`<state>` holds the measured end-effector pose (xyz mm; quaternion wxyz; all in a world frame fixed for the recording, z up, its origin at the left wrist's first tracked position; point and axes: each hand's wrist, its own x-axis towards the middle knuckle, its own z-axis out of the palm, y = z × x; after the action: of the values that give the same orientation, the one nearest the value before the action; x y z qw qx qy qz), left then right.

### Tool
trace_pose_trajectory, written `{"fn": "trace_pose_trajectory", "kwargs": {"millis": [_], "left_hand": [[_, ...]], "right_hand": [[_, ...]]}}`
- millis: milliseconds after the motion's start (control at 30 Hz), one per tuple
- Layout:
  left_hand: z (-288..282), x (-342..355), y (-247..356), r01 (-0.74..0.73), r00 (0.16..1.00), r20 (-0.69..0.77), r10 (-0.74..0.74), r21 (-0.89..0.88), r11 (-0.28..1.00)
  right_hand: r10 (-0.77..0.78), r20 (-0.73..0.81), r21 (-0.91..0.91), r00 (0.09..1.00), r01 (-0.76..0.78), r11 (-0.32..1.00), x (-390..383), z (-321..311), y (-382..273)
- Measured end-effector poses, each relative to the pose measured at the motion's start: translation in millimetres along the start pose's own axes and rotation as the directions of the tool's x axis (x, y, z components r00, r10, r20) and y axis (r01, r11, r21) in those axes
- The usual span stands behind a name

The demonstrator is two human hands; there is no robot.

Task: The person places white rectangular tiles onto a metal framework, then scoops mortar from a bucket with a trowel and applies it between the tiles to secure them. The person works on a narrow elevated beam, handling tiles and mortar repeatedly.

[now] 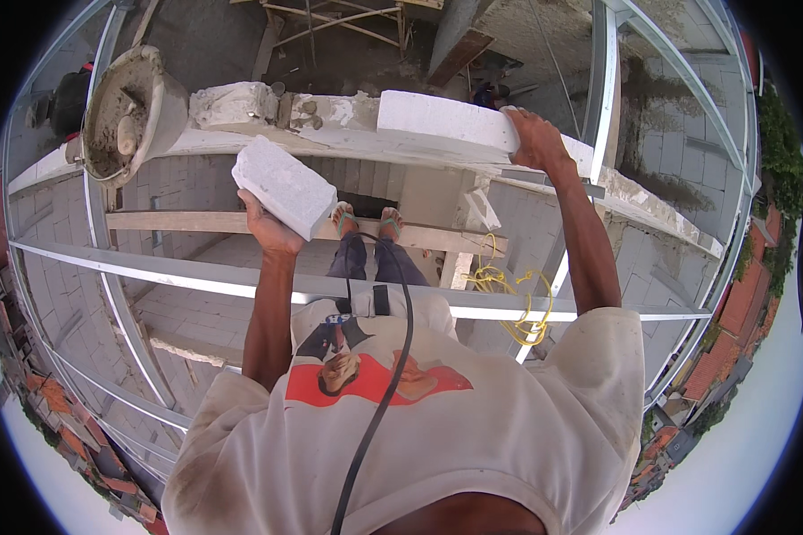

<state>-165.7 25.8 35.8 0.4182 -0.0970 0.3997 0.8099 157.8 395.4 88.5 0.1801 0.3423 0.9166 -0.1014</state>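
Observation:
My left hand (268,230) holds up a white rectangular block (284,186) from below, in front of the wall top. My right hand (533,135) rests on the right end of a larger white block (442,127) that lies on top of the white wall (348,143). My feet in sandals (366,221) stand on a wooden plank (196,221) far below my hands.
A mortar-smeared bucket (127,111) sits on the wall at the left, with lumps of mortar (296,111) beside a broken block. Metal framing bars (187,278) cross below. A yellow cord (509,294) hangs at the right. Rooftops lie around the rim.

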Motion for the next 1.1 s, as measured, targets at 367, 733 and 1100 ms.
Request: {"fn": "trace_pose_trajectory", "kwargs": {"millis": [367, 733, 1100], "left_hand": [[21.8, 14.9, -19.3, 0.081, 0.993, 0.102, -0.065, -0.157, 0.984], [77.3, 28.1, -10.1, 0.056, 0.945, 0.327, 0.022, -0.228, 0.972], [22.1, 36.7, 2.6, 0.084, 0.99, 0.066, -0.123, 0.419, 0.904]], "right_hand": [[-0.047, -0.067, -0.056, 0.997, 0.043, 0.998, -1.3, -22.5, -50.8], [-0.317, 0.038, 0.626, 0.948, 0.225, 0.747, 70.7, -86.4, -271.3], [-0.356, -0.026, 0.179, 0.934, 0.355, 0.918, 107.8, -106.9, -307.0]]}}
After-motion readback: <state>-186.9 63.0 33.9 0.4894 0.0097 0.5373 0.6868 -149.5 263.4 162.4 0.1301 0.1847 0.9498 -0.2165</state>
